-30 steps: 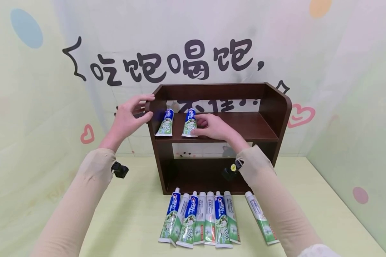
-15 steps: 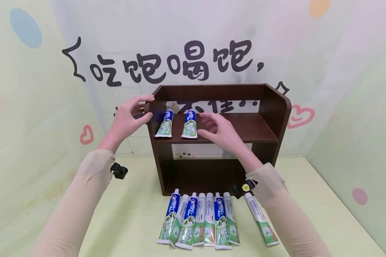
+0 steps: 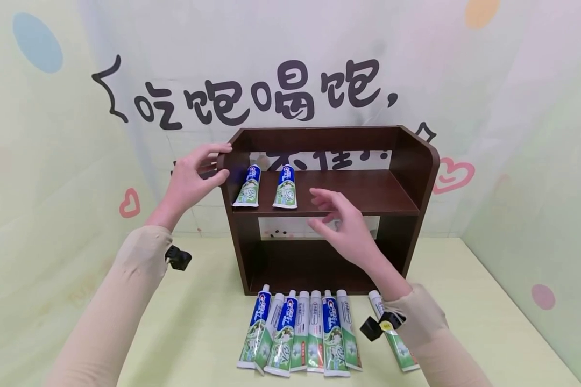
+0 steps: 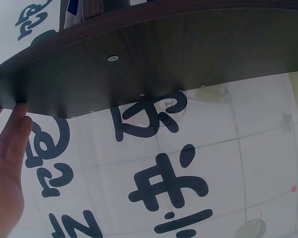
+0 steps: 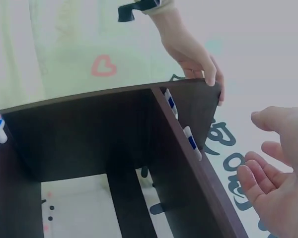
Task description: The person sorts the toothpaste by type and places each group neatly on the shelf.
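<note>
Head view | my right hand [image 3: 344, 228], nearer, loose, holding nothing | nearest tube [image 3: 285, 188]: on upper shelf [image 3: 375, 188], left of it, long axis front-to-back | my left hand [image 3: 193, 174] grips the rack [image 3: 319, 140] side

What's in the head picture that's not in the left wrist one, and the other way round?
Only the head view shows the right hand and the tubes lying on the table. Only the left wrist view shows a screw on the outer side of the shelf. Both show the left hand, the shelf and black writing.
</note>
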Motion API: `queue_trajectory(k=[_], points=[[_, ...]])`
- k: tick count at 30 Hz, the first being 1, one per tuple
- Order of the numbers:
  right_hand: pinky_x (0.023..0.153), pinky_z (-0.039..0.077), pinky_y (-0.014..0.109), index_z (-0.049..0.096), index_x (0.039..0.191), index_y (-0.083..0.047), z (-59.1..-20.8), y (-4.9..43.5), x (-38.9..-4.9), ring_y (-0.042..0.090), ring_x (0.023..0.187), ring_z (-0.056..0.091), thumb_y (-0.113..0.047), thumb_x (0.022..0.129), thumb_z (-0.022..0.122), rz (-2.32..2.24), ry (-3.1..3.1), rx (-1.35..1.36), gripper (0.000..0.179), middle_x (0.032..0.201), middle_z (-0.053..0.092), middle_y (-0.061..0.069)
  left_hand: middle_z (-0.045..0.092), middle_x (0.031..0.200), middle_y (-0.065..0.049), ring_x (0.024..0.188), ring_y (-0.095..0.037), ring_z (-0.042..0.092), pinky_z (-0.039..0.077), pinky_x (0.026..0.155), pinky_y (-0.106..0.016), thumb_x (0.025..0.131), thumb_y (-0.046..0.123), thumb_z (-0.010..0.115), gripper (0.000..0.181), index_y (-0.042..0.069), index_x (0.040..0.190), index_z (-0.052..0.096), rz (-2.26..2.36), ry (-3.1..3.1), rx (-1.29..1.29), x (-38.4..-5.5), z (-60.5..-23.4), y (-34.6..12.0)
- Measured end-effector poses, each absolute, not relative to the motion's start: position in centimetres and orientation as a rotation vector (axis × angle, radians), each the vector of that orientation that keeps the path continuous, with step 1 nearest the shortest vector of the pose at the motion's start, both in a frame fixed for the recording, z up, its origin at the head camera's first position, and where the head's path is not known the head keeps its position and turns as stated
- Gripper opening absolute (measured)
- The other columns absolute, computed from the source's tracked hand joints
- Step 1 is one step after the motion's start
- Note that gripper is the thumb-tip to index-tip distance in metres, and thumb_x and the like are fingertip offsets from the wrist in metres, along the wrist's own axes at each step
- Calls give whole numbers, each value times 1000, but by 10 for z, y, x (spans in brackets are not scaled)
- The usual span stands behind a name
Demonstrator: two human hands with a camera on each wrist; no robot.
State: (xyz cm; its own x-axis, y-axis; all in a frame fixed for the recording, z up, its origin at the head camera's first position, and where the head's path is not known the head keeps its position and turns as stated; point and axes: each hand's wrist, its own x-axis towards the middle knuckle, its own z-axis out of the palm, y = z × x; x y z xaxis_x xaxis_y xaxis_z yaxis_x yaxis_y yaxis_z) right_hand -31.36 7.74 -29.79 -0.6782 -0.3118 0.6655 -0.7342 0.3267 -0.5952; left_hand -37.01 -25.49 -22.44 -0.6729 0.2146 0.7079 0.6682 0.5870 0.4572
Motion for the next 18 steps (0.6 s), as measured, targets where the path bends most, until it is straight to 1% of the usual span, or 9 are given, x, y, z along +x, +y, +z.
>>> queue_trajectory(k=[4,8,11,15,18], points=[[89,61,39,51,141,-12,-309,81,-306,24,114,60,-15,89,73,1315,-2165,913,56,129,61,12,61,138,-3,119,-29,65,53,103,-48,88,7,70,44,17,131,63,-982,-2214,-701,-369,-223,-255],[92,60,42,51,142,-13,-322,85,-301,19,115,58,-15,88,74,1314,-2169,904,58,132,59,9,61,138,-2,119,-29,65,53,103,-48,88,7,70,44,17,131,62,-983,-2218,-697,-367,-223,-254],[94,58,44,50,142,-13,-332,87,-299,18,118,57,-15,89,73,1318,-2168,906,58,137,58,8,61,138,-6,119,-31,64,52,103,-50,88,3,69,44,12,131,62,-987,-2213,-696,-363,-221,-251],[97,57,40,49,142,-15,-344,90,-296,19,123,56,-15,90,72,1313,-2179,898,57,142,55,6,60,138,-13,119,-38,63,50,103,-54,88,-1,66,43,5,131,61,-994,-2218,-699,-351,-216,-244],[98,57,39,49,142,-15,-353,93,-294,23,125,57,-16,90,72,1309,-2191,895,57,142,55,7,60,138,-15,119,-40,62,50,103,-55,89,-1,65,43,5,131,60,-983,-2227,-695,-347,-214,-242]])
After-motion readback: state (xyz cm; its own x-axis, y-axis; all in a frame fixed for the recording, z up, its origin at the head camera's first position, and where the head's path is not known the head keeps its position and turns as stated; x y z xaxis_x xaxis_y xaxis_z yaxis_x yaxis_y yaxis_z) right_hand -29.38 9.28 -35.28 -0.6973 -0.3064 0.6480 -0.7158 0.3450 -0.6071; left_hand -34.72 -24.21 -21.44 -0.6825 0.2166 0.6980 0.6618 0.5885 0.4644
